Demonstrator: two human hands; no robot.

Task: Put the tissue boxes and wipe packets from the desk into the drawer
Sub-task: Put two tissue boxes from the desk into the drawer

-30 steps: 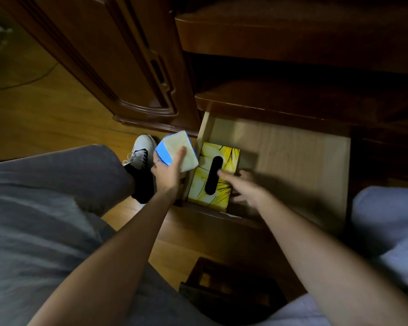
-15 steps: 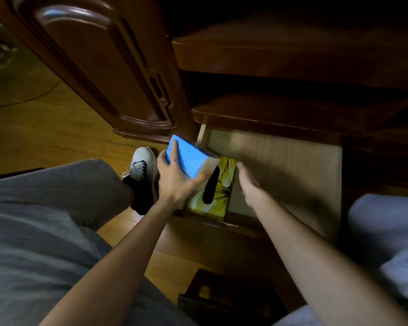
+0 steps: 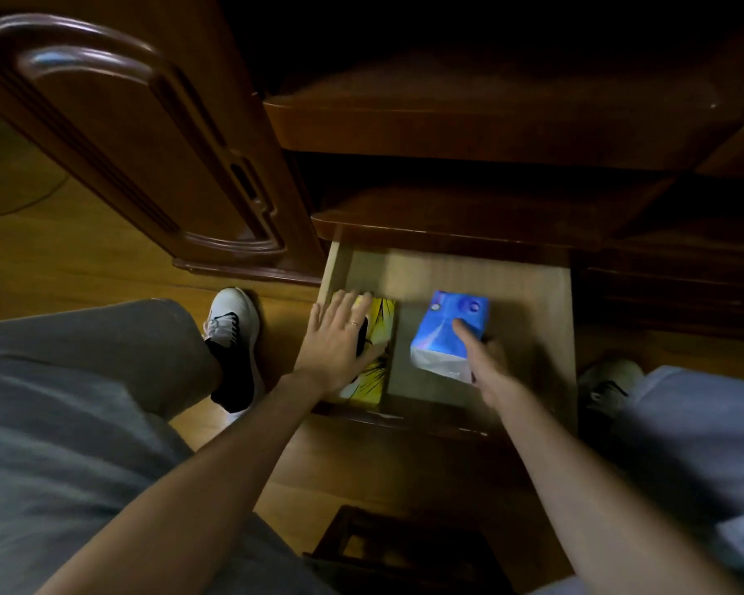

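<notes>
The pale wooden drawer (image 3: 529,294) stands pulled out under the dark desk. A yellow tissue box (image 3: 376,337) with a black slot lies along the drawer's left side. My left hand (image 3: 340,341) rests flat on that box, fingers spread, holding nothing. My right hand (image 3: 484,362) grips a blue and white tissue packet (image 3: 445,332) over the middle of the drawer, thumb on top. Whether the packet touches the drawer floor I cannot tell.
An open cabinet door (image 3: 147,135) hangs to the left of the drawer. My grey-trousered legs flank the drawer, with a white and black shoe (image 3: 233,337) on the wooden floor at left. A dark wooden stool (image 3: 404,551) sits below. Desk shelves (image 3: 490,122) overhang the drawer.
The blue packet passed from my left hand to my right and moved right over the drawer's middle. My left hand came down flat onto the yellow box.
</notes>
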